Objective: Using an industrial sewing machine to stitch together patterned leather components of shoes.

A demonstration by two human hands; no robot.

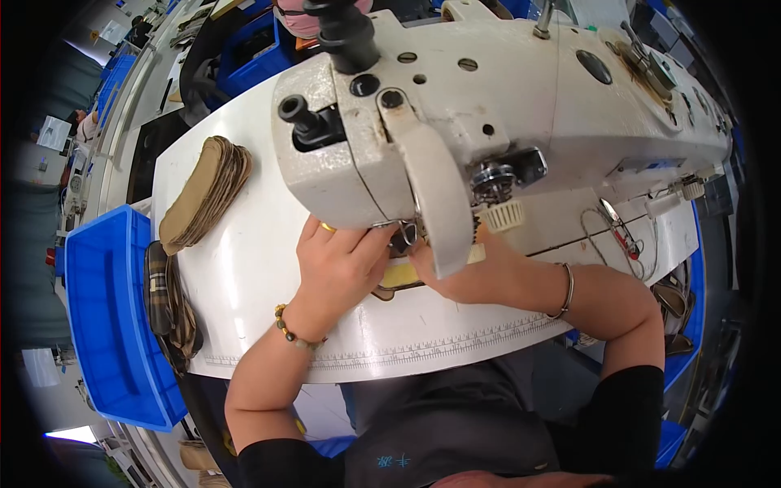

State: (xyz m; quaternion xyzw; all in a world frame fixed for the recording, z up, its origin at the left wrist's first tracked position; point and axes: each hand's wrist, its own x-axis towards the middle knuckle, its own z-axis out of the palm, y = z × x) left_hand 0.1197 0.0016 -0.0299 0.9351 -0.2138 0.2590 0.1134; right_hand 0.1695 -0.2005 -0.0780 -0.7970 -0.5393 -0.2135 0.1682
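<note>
My left hand (342,264), with a gold ring and bead bracelet, reaches under the head of a white sewing machine (512,81), its fingers curled beside the needle area. My right hand (455,268), with a metal bangle at the wrist, comes in from the right, its fingertips partly behind the light vertical guard (439,203). Between the hands lies a yellow strip (394,275) with a small tan-brown piece (384,293) showing at its lower edge. What exactly the fingers grip is hidden by the machine and the hands themselves.
A stack of tan shaped pieces (203,191) lies left on the white table (244,325). Dark plaid pieces (167,309) hang at its left edge beside a blue bin (77,309). A red-handled tool (625,244) lies right. Another person (85,124) sits far left.
</note>
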